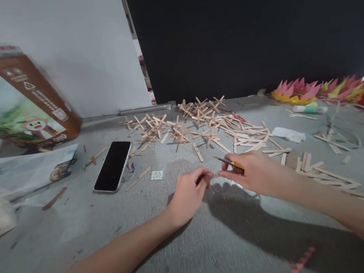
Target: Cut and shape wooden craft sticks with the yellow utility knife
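My left hand [192, 193] is closed in a pinch on one end of a small pale wooden stick [215, 175], most of it hidden by the fingers. Close by on the right, my right hand [247, 170] grips a slim black-and-yellow craft knife [236, 166], its dark tip pointing up and left. The right thumb and fingertip are at the stick's other end, and I cannot tell how firmly they touch it. Beyond both hands lie loose flat wooden sticks [248, 135] and a heap of sticks joined into crosses [156, 125].
A phone [113, 166] and a small patterned packet [156, 175] lie left of the hands. A printed bag [22, 98] stands far left. Pink and yellow paper petals [298, 91], a glue stick [309, 109] and more sticks [324, 174] lie right. A red strip [299, 267] is near the front.
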Demonstrator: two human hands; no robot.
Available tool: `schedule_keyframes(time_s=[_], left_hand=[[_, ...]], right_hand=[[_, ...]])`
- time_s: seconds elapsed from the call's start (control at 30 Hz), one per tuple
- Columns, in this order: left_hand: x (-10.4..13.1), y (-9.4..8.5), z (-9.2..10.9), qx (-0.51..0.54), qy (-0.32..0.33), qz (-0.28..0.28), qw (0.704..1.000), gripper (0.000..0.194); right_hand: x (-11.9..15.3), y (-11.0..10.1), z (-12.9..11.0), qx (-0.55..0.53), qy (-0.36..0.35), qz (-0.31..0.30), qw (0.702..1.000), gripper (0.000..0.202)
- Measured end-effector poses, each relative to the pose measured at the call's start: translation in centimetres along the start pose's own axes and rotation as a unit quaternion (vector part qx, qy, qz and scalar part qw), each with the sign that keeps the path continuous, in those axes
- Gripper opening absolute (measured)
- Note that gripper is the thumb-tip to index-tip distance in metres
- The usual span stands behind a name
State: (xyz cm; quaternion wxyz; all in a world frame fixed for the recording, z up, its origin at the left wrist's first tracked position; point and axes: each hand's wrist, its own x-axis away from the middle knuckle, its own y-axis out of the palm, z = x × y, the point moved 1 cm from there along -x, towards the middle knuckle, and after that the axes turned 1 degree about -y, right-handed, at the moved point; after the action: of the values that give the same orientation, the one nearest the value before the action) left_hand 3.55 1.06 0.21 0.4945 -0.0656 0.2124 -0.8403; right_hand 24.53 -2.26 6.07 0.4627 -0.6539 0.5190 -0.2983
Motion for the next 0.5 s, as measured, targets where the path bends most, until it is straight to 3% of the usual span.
schedule_keyframes(time_s=[0.17,0.27,0.4,0.5], left_hand=[[-0.4,-0.3,0.0,-0.081,0.074,-0.021,0.994,0.02],[-0.6,0.0,-0.2,-0.155,0.084,-0.027,0.984,0.016],[-0.8,-0.1,-0.5,-0.19,0.05,-0.001,0.981,0.002],[-1.1,-0.6,-0.8,-0.189,0.05,0.014,0.981,0.012]], right_hand=[[-0.2,2.1,0.8,-0.021,0.015,-0.105,0.994,0.042],[0.0,2.8,0.9,-0.043,-0.006,-0.139,0.989,0.041],[0.6,1.2,1.6,-0.046,-0.009,-0.105,0.993,0.026],[1.1,-0.7,2.4,-0.023,-0.023,-0.149,0.988,0.026]])
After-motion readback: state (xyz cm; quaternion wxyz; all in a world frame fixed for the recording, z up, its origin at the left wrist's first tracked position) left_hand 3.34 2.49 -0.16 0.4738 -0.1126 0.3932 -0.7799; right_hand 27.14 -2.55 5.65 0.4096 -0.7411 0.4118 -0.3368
